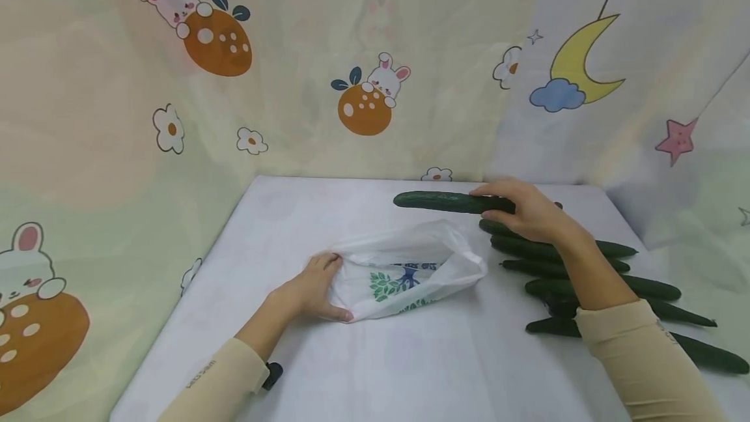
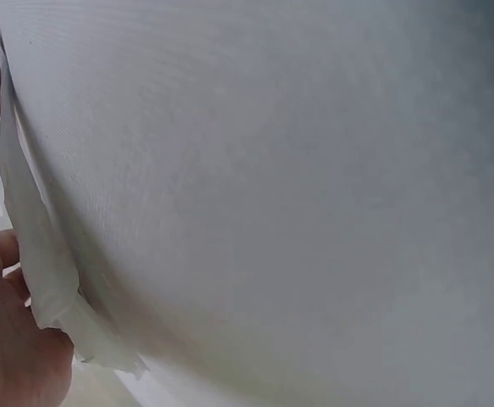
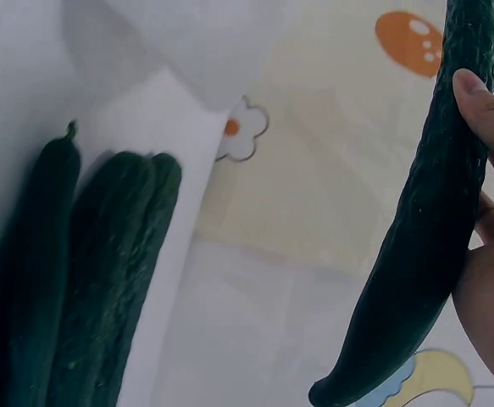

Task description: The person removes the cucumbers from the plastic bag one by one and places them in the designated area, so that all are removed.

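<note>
A white plastic bag (image 1: 433, 239) with a green and blue tree print lies on the table, its mouth turned to the right and gaping. My left hand (image 1: 319, 286) grips the bag's left end, thumb low and fingers at the upper edge. In the left wrist view a fold of the bag (image 2: 39, 246) passes between the thumb and fingers. Above the table behind the bag, my right hand (image 1: 533, 213) holds a dark green cucumber (image 1: 445, 201) by its right part. Thumb and fingers wrap that cucumber (image 3: 424, 220) in the right wrist view.
Several more cucumbers (image 1: 650, 288) lie in a loose row on the right side of the white table (image 1: 398, 370), partly hidden under my right forearm. A cloth backdrop (image 1: 305, 70) with cartoon prints stands behind and beside the table.
</note>
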{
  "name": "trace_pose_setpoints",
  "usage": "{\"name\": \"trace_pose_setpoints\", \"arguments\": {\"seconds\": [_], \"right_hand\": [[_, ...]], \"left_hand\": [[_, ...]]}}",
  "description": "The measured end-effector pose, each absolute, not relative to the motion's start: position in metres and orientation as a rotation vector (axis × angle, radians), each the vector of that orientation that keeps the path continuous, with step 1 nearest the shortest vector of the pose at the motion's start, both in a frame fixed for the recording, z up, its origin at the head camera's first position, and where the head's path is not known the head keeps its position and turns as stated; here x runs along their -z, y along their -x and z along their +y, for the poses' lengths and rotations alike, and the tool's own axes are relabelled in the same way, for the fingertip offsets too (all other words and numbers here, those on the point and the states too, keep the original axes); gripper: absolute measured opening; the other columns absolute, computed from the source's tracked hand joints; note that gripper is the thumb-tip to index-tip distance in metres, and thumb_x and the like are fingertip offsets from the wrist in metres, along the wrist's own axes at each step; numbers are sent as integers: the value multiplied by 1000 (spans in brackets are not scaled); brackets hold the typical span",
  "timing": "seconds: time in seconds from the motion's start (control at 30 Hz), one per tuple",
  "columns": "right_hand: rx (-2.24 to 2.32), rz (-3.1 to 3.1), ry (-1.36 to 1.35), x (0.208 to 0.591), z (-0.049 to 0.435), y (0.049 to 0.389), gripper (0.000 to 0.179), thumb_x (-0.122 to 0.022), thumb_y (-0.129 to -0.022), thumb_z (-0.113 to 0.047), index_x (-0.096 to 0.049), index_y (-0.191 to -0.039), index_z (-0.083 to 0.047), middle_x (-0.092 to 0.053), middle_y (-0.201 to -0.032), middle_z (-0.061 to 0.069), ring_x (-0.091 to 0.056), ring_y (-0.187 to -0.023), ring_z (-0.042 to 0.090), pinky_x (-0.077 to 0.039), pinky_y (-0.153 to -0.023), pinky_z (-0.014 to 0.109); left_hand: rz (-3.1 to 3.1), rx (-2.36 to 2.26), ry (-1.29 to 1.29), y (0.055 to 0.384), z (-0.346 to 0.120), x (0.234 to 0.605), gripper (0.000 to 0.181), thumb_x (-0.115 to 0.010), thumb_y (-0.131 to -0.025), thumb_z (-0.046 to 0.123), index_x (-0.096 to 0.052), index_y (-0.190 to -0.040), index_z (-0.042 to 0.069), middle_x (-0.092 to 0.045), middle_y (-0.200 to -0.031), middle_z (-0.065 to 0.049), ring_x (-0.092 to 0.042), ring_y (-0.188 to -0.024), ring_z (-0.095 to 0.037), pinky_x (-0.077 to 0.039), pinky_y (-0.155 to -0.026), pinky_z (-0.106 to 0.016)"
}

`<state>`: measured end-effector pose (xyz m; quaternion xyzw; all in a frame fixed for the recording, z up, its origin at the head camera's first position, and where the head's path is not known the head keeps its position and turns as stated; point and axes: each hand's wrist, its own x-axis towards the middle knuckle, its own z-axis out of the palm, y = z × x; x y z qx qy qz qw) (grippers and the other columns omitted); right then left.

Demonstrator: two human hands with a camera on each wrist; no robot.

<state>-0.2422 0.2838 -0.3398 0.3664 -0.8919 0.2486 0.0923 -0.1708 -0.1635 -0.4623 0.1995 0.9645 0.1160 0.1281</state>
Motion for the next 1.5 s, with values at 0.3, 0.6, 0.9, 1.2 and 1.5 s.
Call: {"name": "trace_pose_setpoints", "arguments": {"seconds": [0.3, 0.6, 0.9, 1.2, 1.5], "right_hand": [[-758, -2777, -915, 359, 313, 249, 44, -75, -94, -8, -64, -136, -12, -64, -137, 15, -53, -130, 42, -38, -106, 68], [-747, -2845, -802, 380, 337, 258, 45, -72, -96, -10, -61, -140, -10, -58, -142, 21, -50, -131, 46, -38, -104, 71], [-758, -2915, -706, 402, 356, 267, 44, -70, -98, -11, -60, -141, -11, -59, -141, 21, -53, -125, 44, -43, -100, 68], [-772, -2974, -670, 414, 364, 265, 43, -67, -100, -12, -59, -142, -12, -56, -145, 22, -45, -137, 48, -32, -108, 71], [-732, -2976, -669, 410, 378, 272, 43, -65, -101, -11, -57, -143, -10, -54, -146, 24, -43, -137, 50, -32, -109, 71]], "left_hand": [[2796, -375, -596, 163, -164, 466, 125, -85, -68, 69, -32, -157, -2, -28, -163, -16, -21, -152, -39, -29, -121, -51], [2803, -381, -571, 163, -166, 468, 126, -85, -67, 69, -32, -158, 1, -27, -164, -14, -20, -153, -36, -30, -121, -50], [2799, -395, -625, 169, -165, 462, 123, -84, -70, 69, -32, -158, -1, -27, -164, -16, -21, -153, -38, -29, -121, -51], [2787, -427, -587, 167, -166, 466, 125, -84, -69, 69, -31, -158, 0, -26, -165, -14, -19, -153, -36, -28, -122, -50], [2817, -443, -610, 168, -169, 467, 126, -83, -68, 71, -33, -157, -1, -27, -164, -14, -20, -152, -36, -28, -121, -50]]}}
